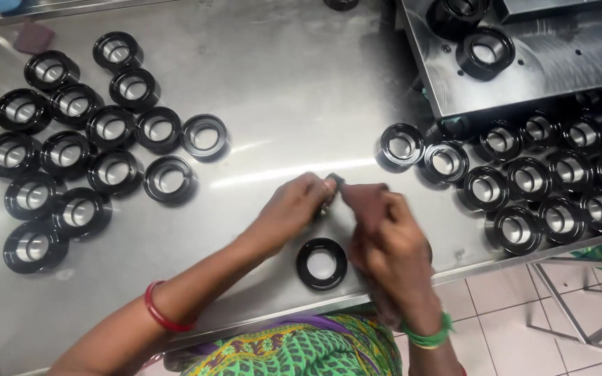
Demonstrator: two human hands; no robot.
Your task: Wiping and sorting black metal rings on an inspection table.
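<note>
Black ring (322, 263) lies flat on the steel bench (280, 76), close to the near edge, just below and between the two hands. It is a round black part with a bright open centre, and neither hand touches it.

Above it, the left hand (292, 207) and the right hand (383, 233) meet at their fingertips. The fingers of the left hand are closed in a pinch on a small dark piece (335, 180) that sticks up between the two hands; the right hand's fingers are also curled shut against that same spot, though the blur there makes it hard to tell which hand really carries the piece. A glint of metal shows under the left fingers, too small to make out. The left wrist wears a red bangle (161, 313), the right wrist green bangles (428, 338).

On the left part of the bench lies a loose group of rings (71, 153) of the same kind, black with shiny bores, many touching each other. On the right sits a second group (545, 181), packed closer in rows and reaching to the bench's right edge. Behind that group stands a tilted metal plate (559, 56) with two more black rings on it. A small reddish-brown pad (33, 36) rests in the far left corner. Beyond the near edge, tiled floor (503, 306) and a green patterned garment (294, 351) show.
</note>
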